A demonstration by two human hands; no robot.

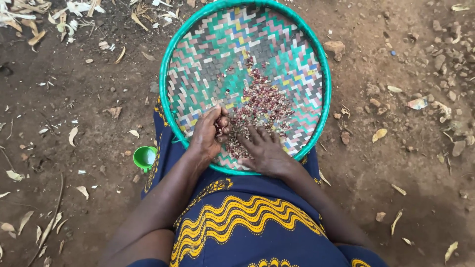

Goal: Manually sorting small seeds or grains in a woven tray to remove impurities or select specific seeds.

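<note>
Sorting speckled beans (pixel 260 106) in a woven tray (pixel 198 64).
Left hand (pixel 210 131) clenched on beans, right hand (pixel 264 148) spread flat; green cup (pixel 144 157) left.

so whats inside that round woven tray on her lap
A heap of speckled red and pale beans lies in the woven tray. The left hand cups some; the right hand lies flat, hiding beans beneath.

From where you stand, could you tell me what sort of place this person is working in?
Most likely an outdoor yard: bare earth ground strewn with dry leaves and small stones. The person sits with a woven tray of beans on the lap, both hands in it.
</note>
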